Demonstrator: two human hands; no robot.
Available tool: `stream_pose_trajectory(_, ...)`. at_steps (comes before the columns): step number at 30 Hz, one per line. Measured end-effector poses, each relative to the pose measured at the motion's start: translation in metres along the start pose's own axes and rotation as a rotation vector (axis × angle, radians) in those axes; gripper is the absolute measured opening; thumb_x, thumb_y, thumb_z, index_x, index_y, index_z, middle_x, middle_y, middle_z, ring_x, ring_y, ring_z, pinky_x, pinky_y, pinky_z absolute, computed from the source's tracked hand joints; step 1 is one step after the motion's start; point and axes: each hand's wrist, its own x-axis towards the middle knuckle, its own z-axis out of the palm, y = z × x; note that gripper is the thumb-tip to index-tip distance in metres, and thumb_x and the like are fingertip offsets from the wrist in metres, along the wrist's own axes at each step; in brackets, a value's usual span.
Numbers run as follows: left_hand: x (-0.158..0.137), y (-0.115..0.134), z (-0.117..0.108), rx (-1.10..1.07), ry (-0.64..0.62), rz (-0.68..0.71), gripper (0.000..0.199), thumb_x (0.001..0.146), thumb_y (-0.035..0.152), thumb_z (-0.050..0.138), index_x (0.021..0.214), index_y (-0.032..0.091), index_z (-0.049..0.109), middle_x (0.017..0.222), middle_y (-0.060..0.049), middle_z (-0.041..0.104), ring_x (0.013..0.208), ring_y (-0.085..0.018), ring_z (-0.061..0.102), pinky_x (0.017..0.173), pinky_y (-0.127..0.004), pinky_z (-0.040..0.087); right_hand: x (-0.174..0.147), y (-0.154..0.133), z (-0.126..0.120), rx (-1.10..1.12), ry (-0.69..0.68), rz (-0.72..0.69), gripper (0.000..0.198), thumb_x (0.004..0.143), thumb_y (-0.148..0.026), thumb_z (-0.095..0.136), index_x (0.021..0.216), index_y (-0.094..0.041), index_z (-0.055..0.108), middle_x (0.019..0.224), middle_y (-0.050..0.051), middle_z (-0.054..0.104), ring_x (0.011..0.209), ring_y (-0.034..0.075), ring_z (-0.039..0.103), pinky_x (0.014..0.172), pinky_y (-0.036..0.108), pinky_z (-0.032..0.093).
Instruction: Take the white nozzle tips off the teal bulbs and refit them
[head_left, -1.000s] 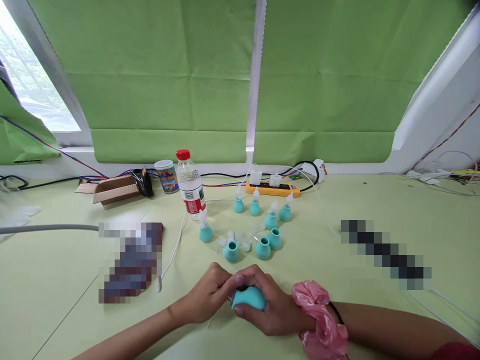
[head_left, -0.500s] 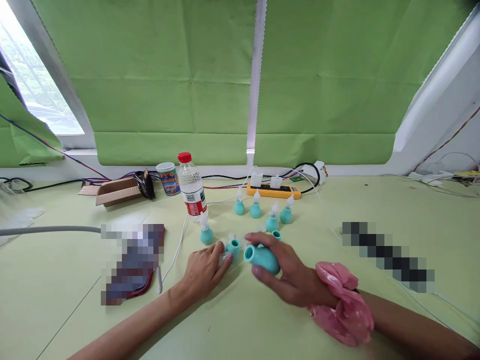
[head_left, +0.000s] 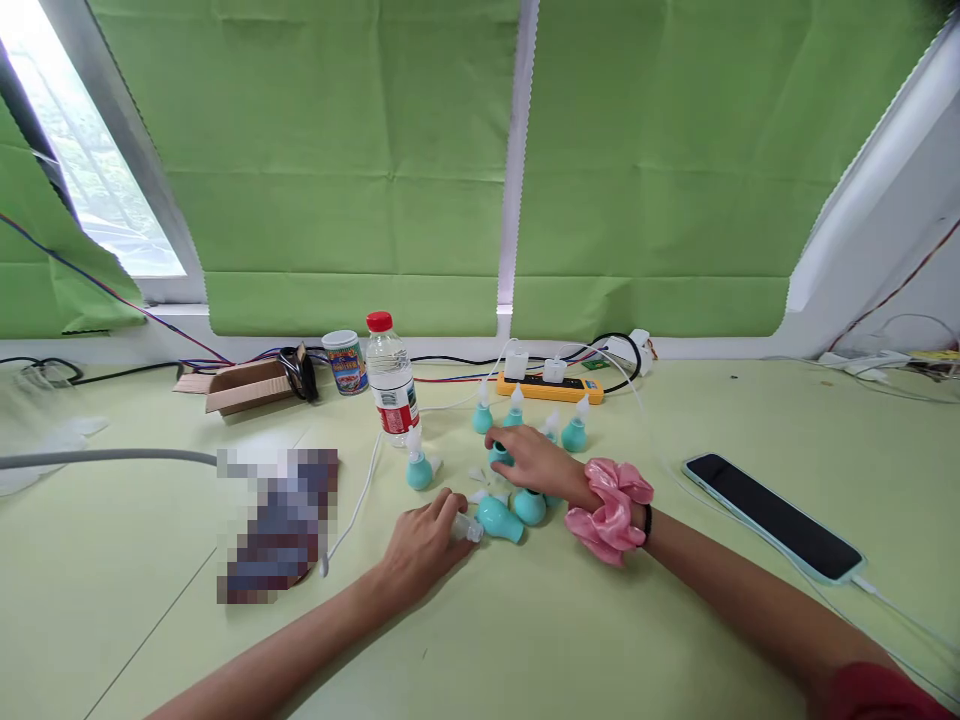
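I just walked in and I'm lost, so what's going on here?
A person's left hand holds a clear plastic piece beside a teal bulb lying on its side. The right hand has its fingers around another teal bulb. Five bulbs with pale tips stand nearby, four near the power strip.

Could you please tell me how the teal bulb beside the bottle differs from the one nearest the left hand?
The bulb beside the bottle stands upright; the bulb nearest the left hand lies on its side. The first carries a whitish tip; the second shows a bare neck. Both are teal.
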Motion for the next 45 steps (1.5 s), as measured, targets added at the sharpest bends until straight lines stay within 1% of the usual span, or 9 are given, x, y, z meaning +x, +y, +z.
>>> stream_pose_trajectory(5, 0.003, 0.001, 0.003, 0.068, 0.088, -0.011, 0.021, 0.074, 0.017, 0.043, 0.095, 0.021, 0.046, 0.090, -0.004, 0.051, 0.069, -0.016, 0.057, 0.052, -0.024, 0.043, 0.004, 0.010, -0.001, -0.037, 0.084, 0.028, 0.020, 0.075, -0.019, 0.052, 0.093, -0.014, 0.048, 0.086, 0.007, 0.057, 0.079, 0.019, 0.051, 0.070, 0.028, 0.036)
stream_pose_trajectory(11, 0.007, 0.002, 0.003, -0.082, 0.133, -0.039, 0.037, 0.067, 0.002, 0.036, 0.097, 0.019, 0.050, 0.088, -0.005, 0.048, 0.063, -0.013, 0.053, 0.054, -0.023, 0.044, 0.020, 0.019, 0.002, -0.052, 0.075, -0.011, 0.019, 0.071, -0.014, 0.056, 0.089, -0.013, 0.050, 0.082, 0.005, 0.058, 0.078, 0.018, 0.051, 0.070, 0.027, 0.036)
stream_pose_trajectory(18, 0.004, -0.006, -0.002, -0.151, 0.143, 0.098, 0.039, 0.068, -0.001, 0.029, 0.094, 0.018, 0.051, 0.089, -0.006, 0.050, 0.063, -0.012, 0.051, 0.054, -0.022, 0.043, 0.040, 0.010, 0.012, -0.040, 0.063, -0.068, 0.020, 0.074, -0.021, 0.055, 0.092, -0.014, 0.050, 0.084, 0.004, 0.058, 0.076, 0.015, 0.053, 0.069, 0.024, 0.037)
stream_pose_trajectory(23, -0.001, -0.009, -0.007, -0.101, 0.479, 0.222, 0.023, 0.075, 0.007, 0.039, 0.094, 0.017, 0.045, 0.089, -0.008, 0.045, 0.082, -0.018, 0.048, 0.066, -0.029, 0.044, 0.047, 0.008, 0.004, -0.081, 0.058, -0.054, 0.020, 0.077, -0.023, 0.052, 0.095, -0.015, 0.049, 0.087, 0.004, 0.058, 0.081, 0.016, 0.052, 0.071, 0.025, 0.035)
stream_pose_trajectory(27, 0.001, -0.009, -0.008, -0.154, 0.770, 0.053, 0.037, 0.074, 0.015, 0.052, 0.107, 0.017, 0.035, 0.108, -0.012, 0.035, 0.104, -0.025, 0.038, 0.085, -0.042, 0.038, 0.040, 0.016, 0.002, -0.144, 0.017, 0.028, 0.017, 0.073, -0.021, 0.055, 0.088, -0.013, 0.052, 0.080, 0.008, 0.057, 0.077, 0.020, 0.052, 0.066, 0.027, 0.035)
stream_pose_trajectory(32, 0.012, -0.020, 0.001, -0.387, 0.608, -0.276, 0.055, 0.079, 0.026, 0.048, 0.125, 0.016, 0.020, 0.125, -0.015, 0.029, 0.119, -0.026, 0.026, 0.096, -0.046, 0.027, 0.033, 0.024, 0.004, -0.166, -0.038, 0.060, 0.015, 0.071, -0.019, 0.058, 0.084, -0.014, 0.054, 0.075, 0.007, 0.058, 0.076, 0.021, 0.053, 0.063, 0.026, 0.036)
stream_pose_trajectory(37, 0.017, -0.033, 0.006, -0.594, 0.531, -0.421, 0.031, 0.084, 0.031, 0.036, 0.110, 0.016, 0.042, 0.108, -0.010, 0.049, 0.104, -0.022, 0.044, 0.086, -0.039, 0.037, 0.023, -0.002, -0.013, -0.122, 0.057, 0.071, 0.026, 0.079, -0.033, 0.050, 0.099, -0.015, 0.050, 0.085, 0.008, 0.058, 0.079, 0.020, 0.054, 0.067, 0.028, 0.037)
stream_pose_trajectory(42, 0.006, -0.010, -0.015, -0.494, 0.570, -0.162, 0.020, 0.081, 0.025, 0.039, 0.097, 0.015, 0.046, 0.088, -0.006, 0.052, 0.082, -0.016, 0.050, 0.072, -0.029, 0.042, -0.004, -0.044, -0.028, 0.331, 0.162, -0.028, 0.036, 0.078, -0.045, 0.049, 0.101, -0.018, 0.045, 0.070, -0.001, 0.055, 0.056, 0.010, 0.047, 0.053, 0.021, 0.035)
stream_pose_trajectory(45, -0.003, 0.006, -0.024, -0.432, 0.491, 0.039, 0.016, 0.079, 0.022, 0.040, 0.091, 0.015, 0.047, 0.074, -0.003, 0.050, 0.066, -0.014, 0.048, 0.060, -0.025, 0.041, -0.018, -0.055, -0.019, 0.496, 0.082, -0.082, 0.031, 0.080, -0.044, 0.045, 0.066, -0.016, 0.047, 0.051, -0.006, 0.039, 0.047, 0.007, 0.035, 0.046, 0.020, 0.026)
